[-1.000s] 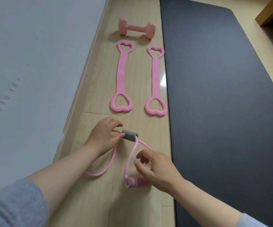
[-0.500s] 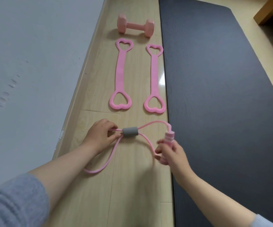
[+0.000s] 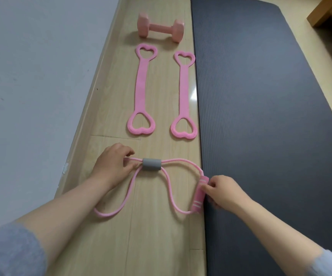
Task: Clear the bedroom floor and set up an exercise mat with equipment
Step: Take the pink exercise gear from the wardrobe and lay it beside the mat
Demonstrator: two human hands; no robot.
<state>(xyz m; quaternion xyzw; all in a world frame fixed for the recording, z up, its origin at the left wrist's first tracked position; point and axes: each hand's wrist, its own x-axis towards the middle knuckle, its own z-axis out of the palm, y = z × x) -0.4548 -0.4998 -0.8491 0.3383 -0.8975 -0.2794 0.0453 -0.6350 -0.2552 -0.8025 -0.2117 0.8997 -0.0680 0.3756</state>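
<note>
Pink looped band (image 3: 178, 160) on the floor (image 3: 157, 236) by the dark mat (image 3: 260, 136): my left hand (image 3: 111, 166) pinches its tube, my right hand (image 3: 224, 192) has its fingers clamped on the handle (image 3: 200, 194).

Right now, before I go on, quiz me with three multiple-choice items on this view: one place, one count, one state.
1. Where is the dumbbell?
A. on the floor beside the mat, beyond the straps
B. on the mat
C. between the straps

2. How many heart-ended straps are there?
A. one
B. three
C. two

3. What is the right hand doing?
A. resting open on the mat
B. holding the band's pink handle
C. lifting the dumbbell

Answers: A, it sits on bare wood past the straps' far ends. C, two lie side by side. B, its fingers curl round the handle, while the left hand pinches the band near its middle.
</note>
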